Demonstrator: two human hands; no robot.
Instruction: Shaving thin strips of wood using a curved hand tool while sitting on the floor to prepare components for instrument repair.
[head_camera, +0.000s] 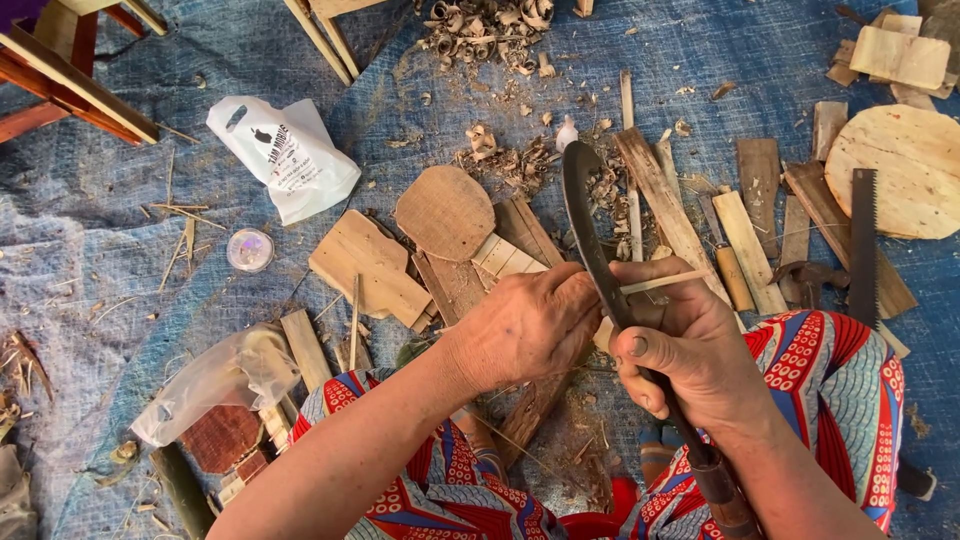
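Note:
My right hand (690, 355) grips a long curved dark knife (588, 215) by its handle, the blade pointing away from me over the blue tarp (100, 250). A thin pale wooden stick (665, 283) lies across the blade's edge near my fingers. My left hand (530, 325) is closed around the stick's near end, pressed against the blade. Both forearms rest above my lap, which is covered by red, blue and white patterned cloth (830, 370).
Wood pieces lie around: a rounded paddle shape (445, 212), flat boards (370, 265), slats (665, 205), a round wooden disc (905, 170), a saw blade (862, 245), shavings (485, 30), a white plastic bag (285, 155), a small round lid (250, 250), clear plastic (215, 380), red stool legs (50, 80).

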